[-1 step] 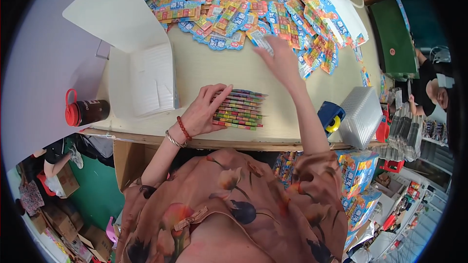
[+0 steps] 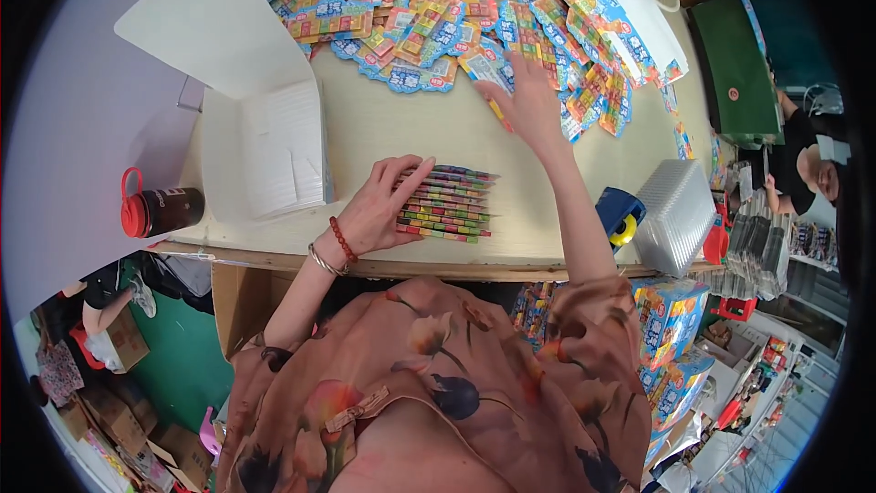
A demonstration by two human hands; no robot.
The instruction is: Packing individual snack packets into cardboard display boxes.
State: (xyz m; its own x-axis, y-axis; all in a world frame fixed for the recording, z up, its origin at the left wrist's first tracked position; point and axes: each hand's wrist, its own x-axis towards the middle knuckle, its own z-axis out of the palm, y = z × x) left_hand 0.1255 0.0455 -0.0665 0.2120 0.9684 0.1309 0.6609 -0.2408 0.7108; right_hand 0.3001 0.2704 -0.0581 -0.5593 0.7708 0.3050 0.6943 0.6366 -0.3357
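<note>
Person at a pale table (image 2: 383,132), seen from above. Left hand (image 2: 379,210) lies flat w/ fingers spread and loosely bent on the left end of a neat stack of colourful packets (image 2: 447,204) near the front edge of the table — pressing, not gripping. Right hand (image 2: 527,105) reaches far across to the big loose pile of packets (image 2: 456,9) at the back; fingers open and splayed, tips on the pile's near edge, a packet partly under the palm — can't tell if it is pinched. Stack and pile are well apart. Left of the stack: open white box (image 2: 274,141), lid up. Far left at the table edge: dark bottle w/ red cap (image 2: 160,212). Right front: blue tape dispenser (image 2: 619,215) just beside a clear plastic tray stack (image 2: 680,215).
</note>
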